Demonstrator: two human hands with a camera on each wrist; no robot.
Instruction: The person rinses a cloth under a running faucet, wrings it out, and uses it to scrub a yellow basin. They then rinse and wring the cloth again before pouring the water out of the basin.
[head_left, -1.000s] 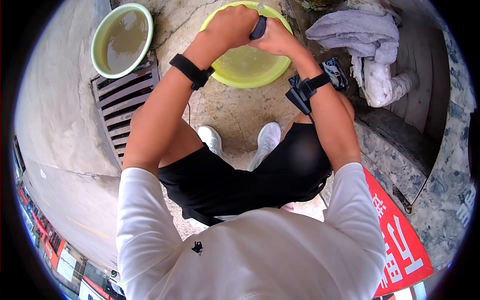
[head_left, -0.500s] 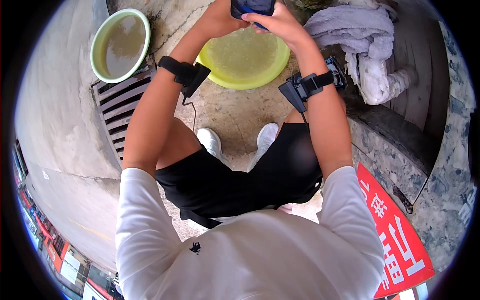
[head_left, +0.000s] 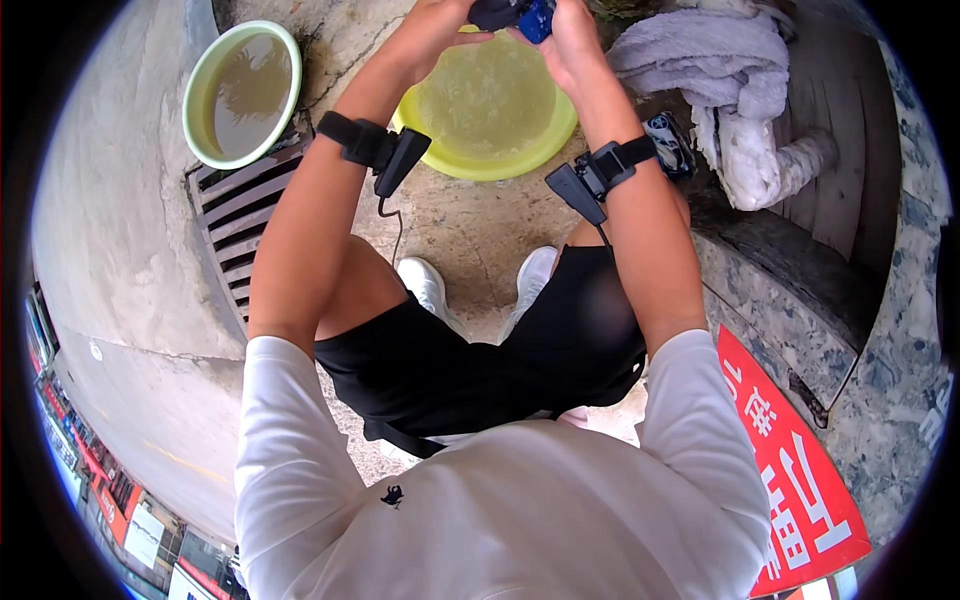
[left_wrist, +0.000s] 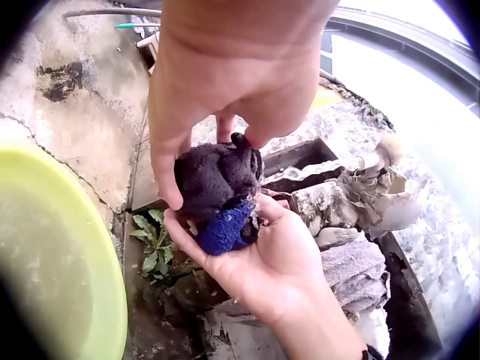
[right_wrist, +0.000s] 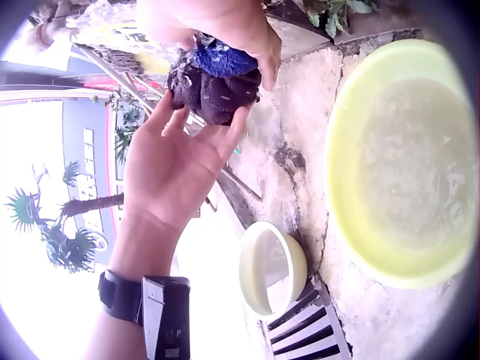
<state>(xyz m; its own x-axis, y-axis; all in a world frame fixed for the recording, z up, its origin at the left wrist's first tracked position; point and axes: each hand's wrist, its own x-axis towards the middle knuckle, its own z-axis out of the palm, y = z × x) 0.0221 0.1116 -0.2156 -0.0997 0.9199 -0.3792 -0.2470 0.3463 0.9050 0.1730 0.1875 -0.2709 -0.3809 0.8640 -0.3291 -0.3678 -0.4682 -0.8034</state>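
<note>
A bunched wet cloth (left_wrist: pixel 214 176), dark purple with a fuzzy blue part, is between my two hands at the top edge of the head view. My left hand (head_left: pixel 432 38) grips the dark part, its fingers coming from above in the left wrist view. Beneath the blue part, my right hand (left_wrist: pixel 274 262) cups and holds the cloth, fingers curled around its side. Just below the hands in the head view stands a yellow-green basin (head_left: pixel 490 170) of cloudy water. In the right wrist view, the left fingertips (right_wrist: pixel 176 116) press against the cloth's lower side.
A pale green basin (head_left: pixel 190 120) of murky water stands at the far left, by a metal drain grate (head_left: pixel 240 212). To the right lie a grey towel (head_left: pixel 705 60) and a white lumpy bundle (head_left: pixel 755 170). A red sign (head_left: pixel 800 500) leans at lower right.
Both hands were clenched together on the cloth over the basin. They have moved forward, spread apart and loosened the cloth, showing its blue part beside the right hand.
</note>
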